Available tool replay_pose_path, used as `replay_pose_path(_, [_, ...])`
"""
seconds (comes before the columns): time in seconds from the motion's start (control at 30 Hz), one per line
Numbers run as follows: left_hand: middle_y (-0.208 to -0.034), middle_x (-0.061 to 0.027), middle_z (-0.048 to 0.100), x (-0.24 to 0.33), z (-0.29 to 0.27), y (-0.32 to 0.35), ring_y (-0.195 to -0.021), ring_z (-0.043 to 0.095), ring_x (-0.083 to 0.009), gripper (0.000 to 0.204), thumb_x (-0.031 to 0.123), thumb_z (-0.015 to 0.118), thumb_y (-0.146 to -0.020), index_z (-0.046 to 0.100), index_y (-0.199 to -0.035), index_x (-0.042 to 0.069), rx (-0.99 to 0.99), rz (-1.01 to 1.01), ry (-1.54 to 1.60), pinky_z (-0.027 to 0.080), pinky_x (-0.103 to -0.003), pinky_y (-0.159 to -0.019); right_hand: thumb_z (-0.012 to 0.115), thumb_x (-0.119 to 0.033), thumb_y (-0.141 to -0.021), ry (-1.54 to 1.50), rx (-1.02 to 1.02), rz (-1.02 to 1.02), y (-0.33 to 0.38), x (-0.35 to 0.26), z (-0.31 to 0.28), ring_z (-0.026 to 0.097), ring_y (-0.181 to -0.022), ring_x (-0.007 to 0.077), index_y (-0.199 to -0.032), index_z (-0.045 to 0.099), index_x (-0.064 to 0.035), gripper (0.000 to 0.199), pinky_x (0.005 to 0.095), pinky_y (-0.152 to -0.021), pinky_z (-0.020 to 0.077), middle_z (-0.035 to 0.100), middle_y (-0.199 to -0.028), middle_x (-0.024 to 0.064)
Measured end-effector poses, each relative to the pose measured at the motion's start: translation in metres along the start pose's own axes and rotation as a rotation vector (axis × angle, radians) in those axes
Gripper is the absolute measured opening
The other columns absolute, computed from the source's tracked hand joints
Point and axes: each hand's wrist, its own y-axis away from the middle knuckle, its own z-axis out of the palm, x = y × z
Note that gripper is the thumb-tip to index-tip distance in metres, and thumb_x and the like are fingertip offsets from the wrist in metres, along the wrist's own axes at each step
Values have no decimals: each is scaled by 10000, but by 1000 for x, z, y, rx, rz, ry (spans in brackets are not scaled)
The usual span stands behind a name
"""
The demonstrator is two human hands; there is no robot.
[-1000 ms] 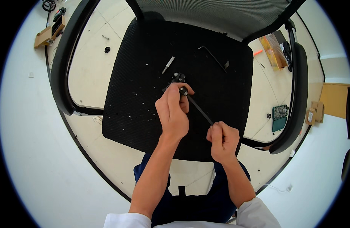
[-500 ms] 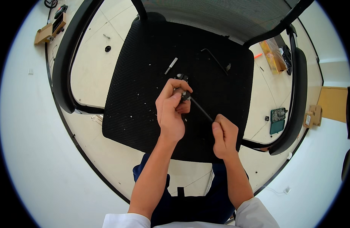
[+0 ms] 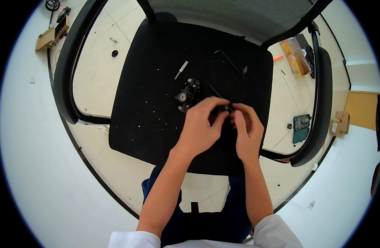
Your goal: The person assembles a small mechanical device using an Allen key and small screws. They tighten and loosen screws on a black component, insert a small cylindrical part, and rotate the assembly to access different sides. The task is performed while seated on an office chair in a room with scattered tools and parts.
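Observation:
My left hand (image 3: 203, 126) and my right hand (image 3: 250, 130) meet over the front right of the black chair seat (image 3: 136, 95), their fingertips nearly touching. A thin dark rod-shaped tool (image 3: 214, 91) sticks out beyond them toward the upper left; its other end runs into my right fingers. The left thumb and fingers pinch at a small dark piece there, blurred and mostly covered. Just left of the tool lies a black and silver brake caliper (image 3: 188, 95), untouched. Farther back on the seat are an L-shaped hex key (image 3: 230, 64) and a short white stick with a grey tip (image 3: 181, 70).
Pale crumbs dot the seat. Black armrests (image 3: 64, 74) flank it, and a mesh backrest (image 3: 214, 18) rises behind. On the floor at right are a green tool case (image 3: 301, 129) and a yellow box (image 3: 295, 58). An opened cardboard box (image 3: 46, 40) lies far left.
The caliper has left my left hand and now rests on the seat. My left hand has moved right to meet the right hand, which has shifted slightly up with the rod.

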Motion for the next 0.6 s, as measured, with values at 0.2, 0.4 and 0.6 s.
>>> replay_pose_path(0.2, [-1013,-131,673,-3,-9,12,-826,682,-284,220,29,663,-848,641,-1067,16,-12,29,-88,534,-346,-689,700,-106,-919,-241,-179,204,-4,4,6,672,-780,113,-1075,676,28,207,240,-694,542,706,-881,89])
replay_pose_path(0.4, [-965,-82,636,-23,-58,19,-850,606,-196,298,90,737,-772,647,-1044,8,446,-106,-298,468,-296,-726,717,-12,-871,-241,-199,177,-2,-1,12,699,-856,149,-1065,684,50,206,241,-779,559,713,-956,118])
replay_pose_path(0.6, [-1092,-147,590,-37,-43,12,-1053,526,-301,421,237,739,-822,637,-1115,-47,333,-66,-529,419,-395,-922,690,43,-857,-322,-145,192,-3,-1,19,701,-885,169,-1035,683,51,178,263,-824,563,708,-996,135])
